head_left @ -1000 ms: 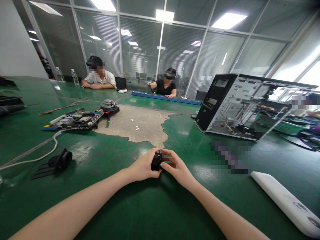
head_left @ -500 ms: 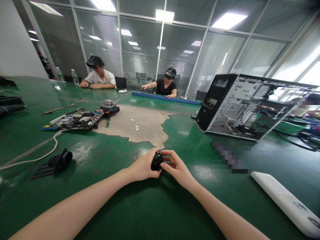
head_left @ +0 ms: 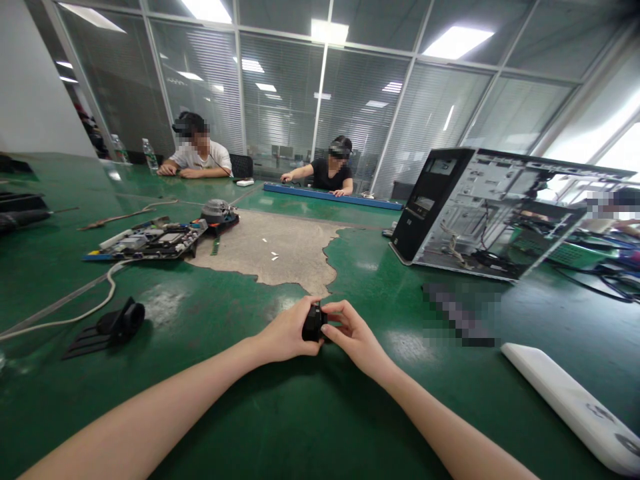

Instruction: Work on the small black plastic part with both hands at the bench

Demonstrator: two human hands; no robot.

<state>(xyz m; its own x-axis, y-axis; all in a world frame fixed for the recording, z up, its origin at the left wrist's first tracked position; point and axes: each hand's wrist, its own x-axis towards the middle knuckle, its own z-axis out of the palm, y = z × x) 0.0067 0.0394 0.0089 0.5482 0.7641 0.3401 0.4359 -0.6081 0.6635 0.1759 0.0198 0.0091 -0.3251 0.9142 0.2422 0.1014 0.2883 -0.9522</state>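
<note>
Black part [head_left: 313, 323]: where is it, and who has it?

I do, in both hands, front and center over the green table [head_left: 280, 427]. Whether it touches the tabletop, I cannot tell.

How are the hands set?

My left hand [head_left: 286, 332] grips it from the left, thumb along the lower edge. My right hand [head_left: 354, 332] pinches at its right side with thumb and fingertips. My fingers hide much of it.

And just around you?

A black duct [head_left: 113, 325] lies to my left, a white bar [head_left: 565, 400] to my right. Beyond the bar's near tip is a blurred item [head_left: 460, 317]. Ahead spreads a bare patch [head_left: 290, 250] in the green surface.

Farther out?

A circuit board [head_left: 150, 240] sits left of the patch, a round cooler [head_left: 217, 212] by its far corner. On the right, an open PC case [head_left: 425, 207] stands before a green basket [head_left: 585, 255].

Anyone else?

Two people across the table: one in white [head_left: 207, 159] near bottles [head_left: 149, 155], one in black [head_left: 330, 175] behind a blue bar [head_left: 330, 195].
</note>
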